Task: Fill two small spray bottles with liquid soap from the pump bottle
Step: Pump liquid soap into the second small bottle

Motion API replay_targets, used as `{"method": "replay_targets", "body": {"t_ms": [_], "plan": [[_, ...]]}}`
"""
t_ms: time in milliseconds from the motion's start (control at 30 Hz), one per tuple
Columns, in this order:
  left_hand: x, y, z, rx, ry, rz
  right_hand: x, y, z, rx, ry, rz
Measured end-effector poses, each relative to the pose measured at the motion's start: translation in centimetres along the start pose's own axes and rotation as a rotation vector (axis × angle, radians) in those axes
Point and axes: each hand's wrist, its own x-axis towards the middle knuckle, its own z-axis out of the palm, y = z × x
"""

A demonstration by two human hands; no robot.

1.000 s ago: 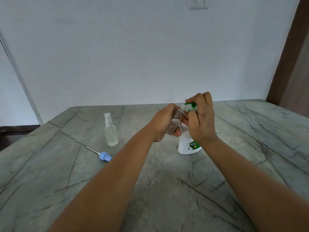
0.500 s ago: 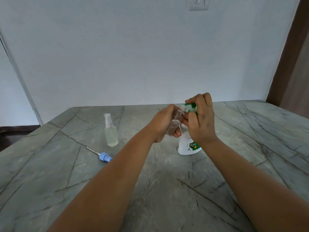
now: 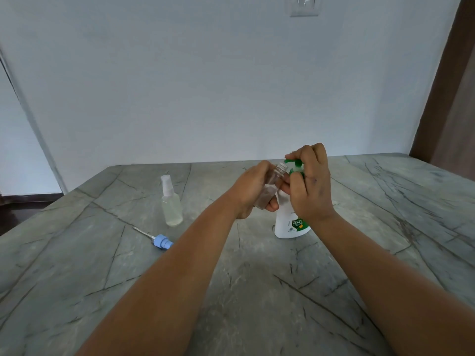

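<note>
The left hand [image 3: 250, 190] grips an open bottle [image 3: 270, 187], tilted, its mouth just under the green spout of the pump bottle [image 3: 289, 222], whose head the right hand [image 3: 309, 186] presses. A capped bottle [image 3: 171, 204], seemingly full, and a blue sprayer [image 3: 160, 241] sit on the tabletop [image 3: 257, 291].

Matt grey veined stone table [image 3: 257, 291]; clear plastic spray bottle [image 3: 171, 204] at centre left; glossy white plastic pump bottle [image 3: 288, 222] with green plastic pump head [image 3: 295, 164]; pale blue plastic sprayer cap [image 3: 162, 242]; smooth painted wall [image 3: 205, 86].
</note>
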Motion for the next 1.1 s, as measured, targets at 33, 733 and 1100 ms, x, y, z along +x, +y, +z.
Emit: {"method": "replay_targets", "body": {"t_ms": [33,733,1100], "plan": [[-0.01,0.05,-0.11,0.004,-0.01,-0.004,-0.02,-0.03,-0.06,0.0,-0.005,0.005],[0.03,-0.1,-0.29,0.049,-0.006,0.04,-0.17,0.13,0.11,0.009,0.004,0.005],[-0.07,-0.04,-0.17,0.052,-0.009,0.043,0.11,-0.07,0.04,0.014,0.013,0.017]]}}
